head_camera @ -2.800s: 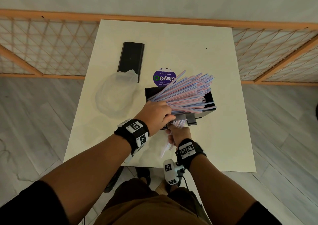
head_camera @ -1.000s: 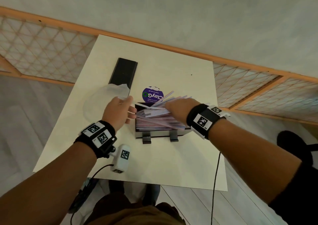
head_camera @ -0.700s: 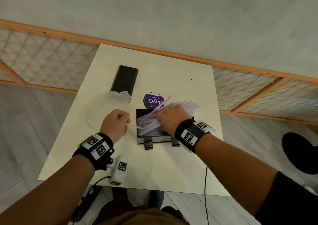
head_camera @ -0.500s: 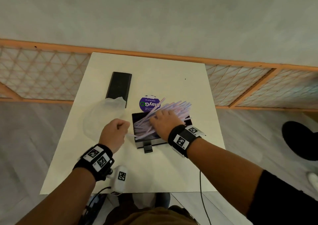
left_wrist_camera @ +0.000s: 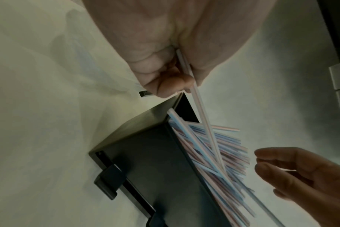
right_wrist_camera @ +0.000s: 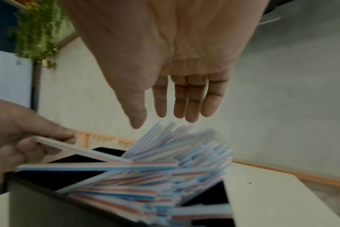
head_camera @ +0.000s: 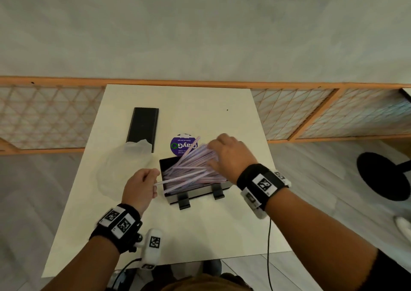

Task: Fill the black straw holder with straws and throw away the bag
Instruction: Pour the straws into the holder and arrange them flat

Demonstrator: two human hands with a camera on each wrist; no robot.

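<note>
The black straw holder [head_camera: 195, 196] stands open in the middle of the white table [head_camera: 200, 235], with a loose heap of red-and-blue striped straws [head_camera: 191, 170] lying askew in it and sticking out over its right end. My left hand [head_camera: 139, 189] at the holder's left end pinches the tip of a single straw [left_wrist_camera: 200, 107] that slants into the heap. My right hand [head_camera: 229, 157] hovers flat over the right end of the straws [right_wrist_camera: 165, 172], fingers [right_wrist_camera: 190, 101] straight and holding nothing. The empty clear bag [head_camera: 124, 166] lies on the table to the left.
The holder's black lid [head_camera: 143, 127] lies at the back left, partly under the bag. A round purple sticker [head_camera: 181, 145] sits just behind the holder. A wooden lattice rail [head_camera: 333, 112] runs behind the table; a black stool base [head_camera: 387, 175] stands on the floor at right.
My right hand lifted off the pile and moved to its right end, fingers straightened. The left hand kept pinching the one straw. The view shifted.
</note>
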